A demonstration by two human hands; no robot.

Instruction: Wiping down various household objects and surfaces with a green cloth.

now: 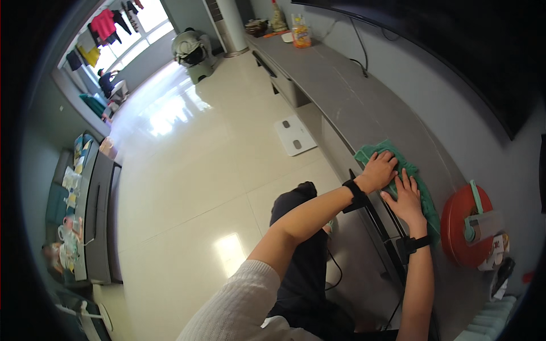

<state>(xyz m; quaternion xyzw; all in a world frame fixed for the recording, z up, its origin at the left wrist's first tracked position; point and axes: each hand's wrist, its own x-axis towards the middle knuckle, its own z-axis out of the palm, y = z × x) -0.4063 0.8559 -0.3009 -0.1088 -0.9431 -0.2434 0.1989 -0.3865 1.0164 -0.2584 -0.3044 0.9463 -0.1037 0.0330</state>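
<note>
A green cloth (386, 149) lies spread on the grey top of a long, low TV cabinet (341, 89), partly over its front edge. My left hand (377, 170) rests palm down on the cloth, fingers slightly bent. Just beside it, my right hand (405, 202) is pressed flat on the same cloth with the fingers spread. Each wrist wears a black strap. The parts of the cloth beneath both palms are hidden. To the right of my right hand sits a round red box (454, 230), with a mint-green handled item (476, 196) on top.
A white bathroom scale (295, 135) lies on the tiled floor beside the cabinet. At its far end stands a bottle of orange liquid (301, 36). A TV (426, 38) hangs above. Opposite is a cluttered table (100, 213). A person (111, 83) sits near the window.
</note>
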